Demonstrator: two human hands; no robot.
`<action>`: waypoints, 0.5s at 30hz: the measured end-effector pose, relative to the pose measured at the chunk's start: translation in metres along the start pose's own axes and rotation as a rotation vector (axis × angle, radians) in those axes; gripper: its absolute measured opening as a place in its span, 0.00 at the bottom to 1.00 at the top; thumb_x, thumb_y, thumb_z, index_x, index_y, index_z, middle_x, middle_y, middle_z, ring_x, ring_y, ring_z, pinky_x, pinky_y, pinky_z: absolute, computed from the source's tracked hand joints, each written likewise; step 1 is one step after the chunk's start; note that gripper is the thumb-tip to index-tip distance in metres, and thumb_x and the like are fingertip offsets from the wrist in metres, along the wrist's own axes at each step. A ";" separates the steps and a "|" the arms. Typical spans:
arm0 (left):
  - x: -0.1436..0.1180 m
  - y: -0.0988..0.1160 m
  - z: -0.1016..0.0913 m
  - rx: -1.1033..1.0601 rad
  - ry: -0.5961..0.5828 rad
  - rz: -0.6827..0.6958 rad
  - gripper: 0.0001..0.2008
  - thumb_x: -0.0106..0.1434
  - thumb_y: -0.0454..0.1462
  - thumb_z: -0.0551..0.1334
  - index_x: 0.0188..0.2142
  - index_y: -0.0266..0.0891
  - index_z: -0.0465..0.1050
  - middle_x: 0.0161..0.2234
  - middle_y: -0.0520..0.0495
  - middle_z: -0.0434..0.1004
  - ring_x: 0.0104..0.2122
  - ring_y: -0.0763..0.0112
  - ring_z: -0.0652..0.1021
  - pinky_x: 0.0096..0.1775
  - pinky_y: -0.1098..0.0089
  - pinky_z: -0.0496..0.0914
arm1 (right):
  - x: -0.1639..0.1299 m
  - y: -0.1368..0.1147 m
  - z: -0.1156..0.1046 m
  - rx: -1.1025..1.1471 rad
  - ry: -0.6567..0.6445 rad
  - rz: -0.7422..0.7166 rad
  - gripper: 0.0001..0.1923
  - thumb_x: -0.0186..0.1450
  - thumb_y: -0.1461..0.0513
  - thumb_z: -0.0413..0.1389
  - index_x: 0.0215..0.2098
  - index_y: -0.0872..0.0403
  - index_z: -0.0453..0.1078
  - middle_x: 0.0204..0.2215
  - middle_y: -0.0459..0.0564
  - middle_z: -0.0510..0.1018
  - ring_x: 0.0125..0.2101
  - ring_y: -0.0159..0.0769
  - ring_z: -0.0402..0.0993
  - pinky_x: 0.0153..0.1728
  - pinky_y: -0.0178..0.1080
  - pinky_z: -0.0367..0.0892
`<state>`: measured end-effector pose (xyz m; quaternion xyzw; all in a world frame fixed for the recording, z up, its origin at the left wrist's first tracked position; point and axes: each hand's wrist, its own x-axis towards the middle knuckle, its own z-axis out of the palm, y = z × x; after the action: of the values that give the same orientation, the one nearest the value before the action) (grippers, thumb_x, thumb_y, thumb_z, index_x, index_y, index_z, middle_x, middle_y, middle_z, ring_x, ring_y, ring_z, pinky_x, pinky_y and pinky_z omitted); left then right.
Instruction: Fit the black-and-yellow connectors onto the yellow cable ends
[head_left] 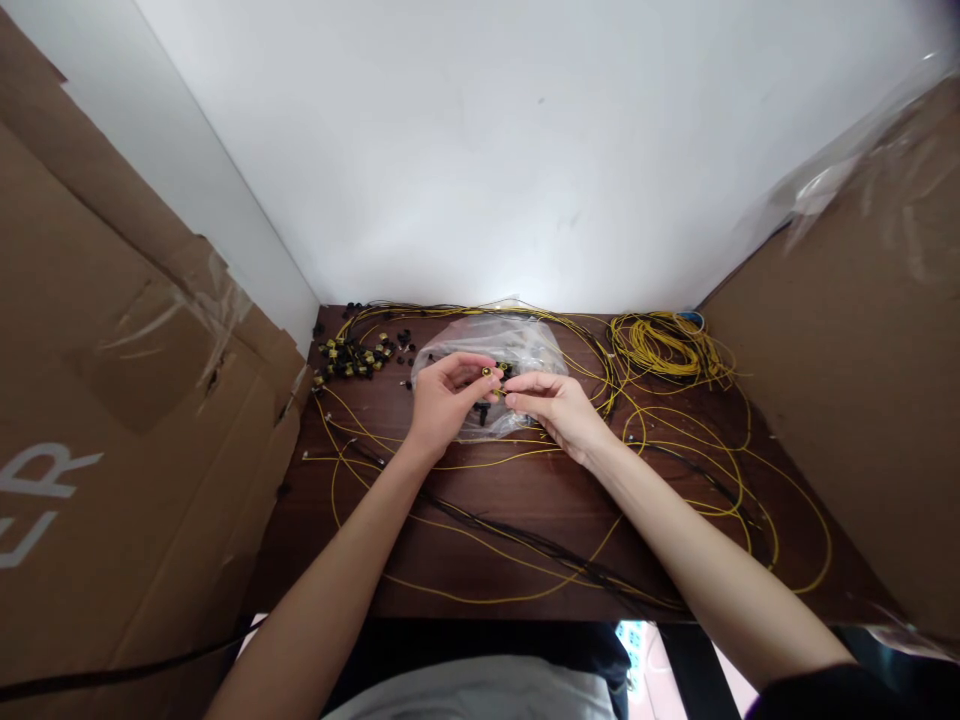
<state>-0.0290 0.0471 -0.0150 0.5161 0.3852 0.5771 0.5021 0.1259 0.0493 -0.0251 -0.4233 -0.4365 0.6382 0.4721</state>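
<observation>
Dark wood surface (525,500) against a white wall, cardboard on both sides; two bare hands meet over a clear plastic bag.

Left hand (444,398) and right hand (551,405), fingertips pinched shut on a small yellow-black connector (491,377) held between them, just above the plastic bag (525,345). Thin yellow wires (697,450) loop across the surface under both forearms, with a black cable (540,545) crossing them. Pile of yellow-black connectors (354,356) at far left, coiled yellow wire bundle (664,345) at far right.
</observation>
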 end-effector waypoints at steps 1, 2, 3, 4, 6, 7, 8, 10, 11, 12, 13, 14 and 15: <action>0.000 0.000 0.000 -0.007 -0.001 -0.002 0.09 0.50 0.33 0.67 0.32 0.33 0.74 0.29 0.47 0.79 0.29 0.70 0.79 0.30 0.71 0.76 | 0.000 -0.001 0.000 0.022 0.001 0.018 0.13 0.43 0.64 0.68 0.27 0.56 0.77 0.25 0.46 0.79 0.26 0.28 0.73 0.32 0.34 0.68; 0.000 0.000 0.000 -0.014 -0.003 -0.005 0.09 0.50 0.33 0.68 0.32 0.33 0.74 0.29 0.47 0.79 0.29 0.70 0.79 0.29 0.71 0.76 | 0.000 -0.001 0.000 0.046 0.003 0.032 0.13 0.43 0.63 0.68 0.28 0.56 0.77 0.25 0.47 0.79 0.27 0.29 0.73 0.34 0.35 0.69; 0.000 0.000 0.001 -0.018 -0.004 -0.009 0.09 0.50 0.33 0.68 0.32 0.33 0.74 0.29 0.47 0.79 0.28 0.70 0.79 0.29 0.72 0.76 | 0.000 -0.002 0.000 0.067 0.007 0.040 0.13 0.43 0.62 0.68 0.28 0.56 0.77 0.25 0.47 0.80 0.27 0.29 0.74 0.35 0.35 0.69; 0.000 0.000 0.001 -0.020 -0.004 -0.012 0.09 0.49 0.33 0.68 0.32 0.33 0.74 0.29 0.47 0.79 0.28 0.71 0.79 0.29 0.72 0.76 | 0.000 -0.002 0.000 0.081 0.016 0.039 0.13 0.44 0.61 0.68 0.28 0.56 0.77 0.25 0.48 0.80 0.27 0.30 0.74 0.35 0.35 0.70; 0.000 -0.001 0.001 -0.015 -0.007 -0.017 0.10 0.49 0.34 0.68 0.32 0.33 0.74 0.29 0.47 0.79 0.27 0.71 0.78 0.28 0.71 0.76 | 0.001 -0.001 0.000 0.065 0.054 -0.008 0.12 0.44 0.60 0.68 0.27 0.56 0.77 0.24 0.48 0.79 0.26 0.30 0.74 0.33 0.35 0.70; 0.000 -0.001 0.001 -0.007 -0.011 -0.019 0.10 0.49 0.34 0.68 0.32 0.33 0.74 0.28 0.47 0.79 0.26 0.71 0.78 0.28 0.71 0.76 | 0.001 -0.001 0.000 0.038 0.079 -0.051 0.12 0.44 0.61 0.67 0.27 0.56 0.76 0.23 0.47 0.79 0.25 0.30 0.74 0.32 0.35 0.70; 0.000 -0.001 0.001 0.005 -0.016 -0.020 0.10 0.49 0.34 0.68 0.32 0.33 0.74 0.28 0.47 0.79 0.26 0.71 0.78 0.28 0.71 0.76 | 0.002 -0.001 0.000 0.004 0.100 -0.100 0.11 0.45 0.61 0.67 0.27 0.56 0.76 0.22 0.46 0.78 0.24 0.30 0.73 0.31 0.35 0.70; 0.000 -0.002 0.001 0.038 -0.027 -0.023 0.10 0.49 0.34 0.68 0.32 0.33 0.75 0.28 0.47 0.79 0.24 0.72 0.78 0.28 0.71 0.75 | 0.001 -0.001 0.001 -0.055 0.120 -0.196 0.11 0.46 0.61 0.67 0.27 0.55 0.75 0.22 0.45 0.77 0.23 0.29 0.72 0.30 0.35 0.69; 0.000 -0.002 0.001 0.059 -0.030 -0.025 0.10 0.50 0.34 0.68 0.32 0.33 0.75 0.28 0.47 0.79 0.24 0.72 0.78 0.28 0.72 0.75 | 0.000 -0.001 0.002 -0.075 0.122 -0.237 0.10 0.47 0.61 0.66 0.27 0.55 0.75 0.22 0.45 0.77 0.23 0.29 0.72 0.30 0.35 0.69; 0.000 -0.002 0.001 0.080 -0.029 -0.026 0.10 0.50 0.34 0.68 0.33 0.33 0.75 0.28 0.47 0.79 0.23 0.73 0.78 0.28 0.72 0.75 | -0.001 -0.002 0.003 -0.089 0.122 -0.272 0.10 0.48 0.61 0.66 0.28 0.54 0.75 0.23 0.45 0.78 0.23 0.29 0.72 0.30 0.36 0.69; -0.001 -0.002 0.001 0.100 -0.028 -0.028 0.10 0.50 0.34 0.68 0.33 0.33 0.75 0.27 0.48 0.78 0.23 0.73 0.78 0.28 0.72 0.75 | -0.002 -0.002 0.004 -0.103 0.123 -0.307 0.09 0.49 0.61 0.65 0.28 0.54 0.75 0.24 0.45 0.78 0.24 0.30 0.72 0.30 0.36 0.69; -0.001 -0.002 0.001 0.122 -0.027 -0.029 0.10 0.50 0.34 0.68 0.33 0.33 0.76 0.27 0.48 0.78 0.22 0.73 0.78 0.28 0.72 0.75 | -0.003 -0.003 0.004 -0.117 0.127 -0.343 0.09 0.49 0.61 0.65 0.29 0.54 0.74 0.25 0.45 0.78 0.24 0.30 0.72 0.30 0.36 0.69; -0.001 -0.003 0.001 0.143 -0.026 -0.029 0.10 0.50 0.35 0.68 0.33 0.33 0.76 0.27 0.48 0.78 0.22 0.73 0.78 0.28 0.72 0.75 | -0.004 -0.004 0.005 -0.133 0.132 -0.379 0.08 0.50 0.61 0.64 0.29 0.53 0.74 0.25 0.45 0.78 0.25 0.30 0.72 0.31 0.36 0.69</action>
<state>-0.0273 0.0463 -0.0175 0.5526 0.4264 0.5341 0.4771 0.1229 0.0451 -0.0196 -0.4048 -0.5179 0.4786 0.5822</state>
